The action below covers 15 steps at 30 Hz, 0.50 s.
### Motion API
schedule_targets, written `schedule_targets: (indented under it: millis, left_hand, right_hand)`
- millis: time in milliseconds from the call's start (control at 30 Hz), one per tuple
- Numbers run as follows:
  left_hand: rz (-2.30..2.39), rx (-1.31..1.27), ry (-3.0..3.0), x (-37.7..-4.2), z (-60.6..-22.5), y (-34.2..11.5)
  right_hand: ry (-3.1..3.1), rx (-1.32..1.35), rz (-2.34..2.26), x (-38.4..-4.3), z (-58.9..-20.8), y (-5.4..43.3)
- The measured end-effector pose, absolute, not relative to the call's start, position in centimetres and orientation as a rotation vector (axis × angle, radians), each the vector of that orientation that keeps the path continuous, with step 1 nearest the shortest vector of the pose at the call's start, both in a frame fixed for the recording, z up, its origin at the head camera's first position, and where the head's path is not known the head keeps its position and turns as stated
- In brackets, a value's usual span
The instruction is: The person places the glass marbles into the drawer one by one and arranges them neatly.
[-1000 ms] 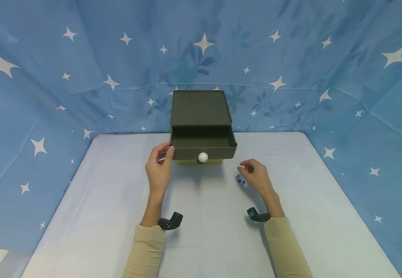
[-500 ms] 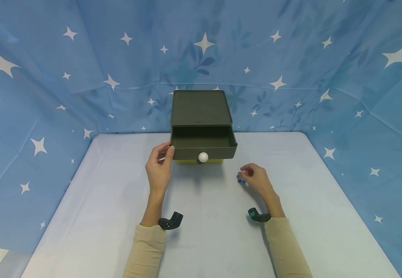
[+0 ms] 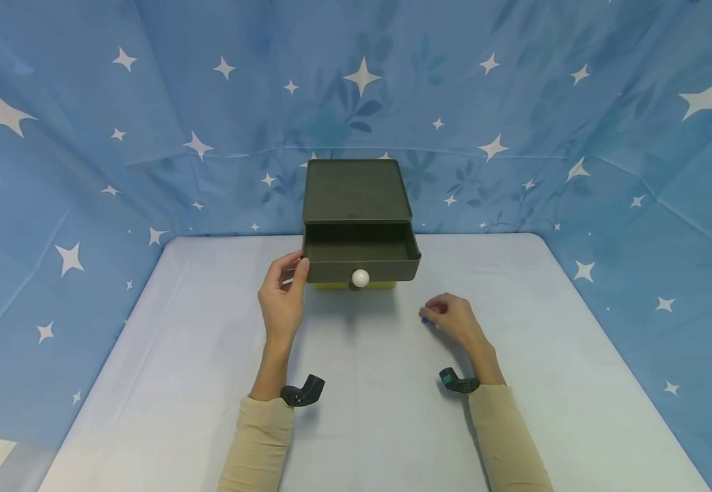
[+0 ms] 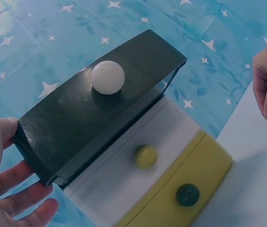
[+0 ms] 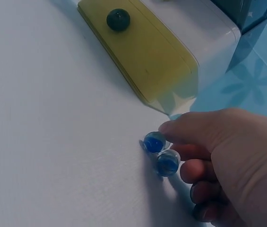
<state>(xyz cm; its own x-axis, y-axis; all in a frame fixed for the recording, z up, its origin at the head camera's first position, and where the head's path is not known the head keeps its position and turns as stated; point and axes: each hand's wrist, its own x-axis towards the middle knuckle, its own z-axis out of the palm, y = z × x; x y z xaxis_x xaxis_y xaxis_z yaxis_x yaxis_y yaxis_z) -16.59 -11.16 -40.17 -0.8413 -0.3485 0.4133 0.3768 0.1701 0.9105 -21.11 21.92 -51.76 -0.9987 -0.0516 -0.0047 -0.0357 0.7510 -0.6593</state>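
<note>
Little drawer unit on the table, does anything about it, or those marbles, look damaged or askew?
Nothing stands out. The dark green drawer is pulled open, but the left hand grips its corner, and the white drawer and yellow drawer look shut. Two blue marbles lie together by the right hand.

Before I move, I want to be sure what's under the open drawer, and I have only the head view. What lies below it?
Observer: The left wrist view shows a white front with a yellow knob directly beneath the dark drawer.

Operator: And the yellow strip at the bottom?

Observer: It carries a dark green knob.

Operator: I see just specks of blue by the right hand.

Observer: The right wrist view shows two blue-and-clear marbles beside its fingers; whether those also pinch something, I can't tell.
</note>
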Motion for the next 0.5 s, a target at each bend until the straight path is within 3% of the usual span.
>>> schedule_targets:
  millis: [500]
  left_hand:
    - [-1.744,-0.050,-1.896,-16.74,-40.54,-11.29]
  right_hand:
    - [2.970,-0.128,-1.008,-21.03,-51.70,21.56]
